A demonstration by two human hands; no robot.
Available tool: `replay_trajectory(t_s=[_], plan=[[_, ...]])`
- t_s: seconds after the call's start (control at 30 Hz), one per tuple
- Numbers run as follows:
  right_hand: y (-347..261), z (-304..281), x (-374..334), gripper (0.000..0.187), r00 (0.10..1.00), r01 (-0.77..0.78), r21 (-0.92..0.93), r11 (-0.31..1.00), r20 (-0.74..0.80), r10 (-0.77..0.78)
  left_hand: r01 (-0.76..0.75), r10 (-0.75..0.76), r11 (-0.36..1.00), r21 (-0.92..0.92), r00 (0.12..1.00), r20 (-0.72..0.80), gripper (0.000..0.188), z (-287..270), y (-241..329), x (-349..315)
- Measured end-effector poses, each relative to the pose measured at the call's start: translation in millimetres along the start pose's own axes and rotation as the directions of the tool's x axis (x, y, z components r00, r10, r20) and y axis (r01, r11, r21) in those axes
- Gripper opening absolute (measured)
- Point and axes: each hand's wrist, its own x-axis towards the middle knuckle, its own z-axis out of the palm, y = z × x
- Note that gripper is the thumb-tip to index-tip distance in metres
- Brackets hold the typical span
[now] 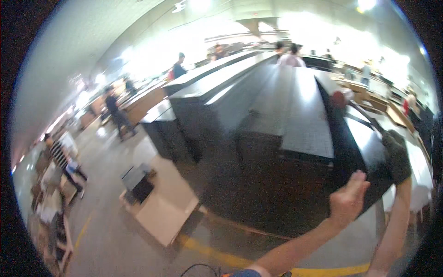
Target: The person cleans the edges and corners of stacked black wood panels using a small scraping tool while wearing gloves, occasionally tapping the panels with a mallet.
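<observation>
A large dark panel [353, 143] stands tilted on edge at the right, running away from me. My left hand [348, 199], bare, grips its near lower corner with the fingers curled round the edge. My right hand [397, 157], in a dark glove, clasps the panel's right edge a little higher up. Both forearms come up from the lower edge of the picture. Something red and white [342, 98] shows blurred by the panel's far end.
Long rows of stacked dark grey boards [258, 106] fill the middle. A pale flat pallet [168, 210] with a small dark box [137, 183] lies on the floor left of them. A yellow floor line [217, 253] runs below. Several people stand farther off, one in a striped shirt [59, 154].
</observation>
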Motion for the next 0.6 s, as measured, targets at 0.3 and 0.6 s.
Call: replay_trajectory(t_s=[0.3,0.6], plan=[[-3.4,48.5,5.6,0.026,0.637,0.052,0.030,0.998,-0.771,-0.010,-0.041,0.041,0.999,-0.007,0.999,-0.026,0.040,5.9,1.4,-14.4],[-34.6,15.2,20.5,0.033,0.954,0.274,-0.010,0.962,-0.120,-0.273,-0.032,-0.008,0.934,0.356,0.994,0.108,0.044,-30.3,-63.7,-79.8]])
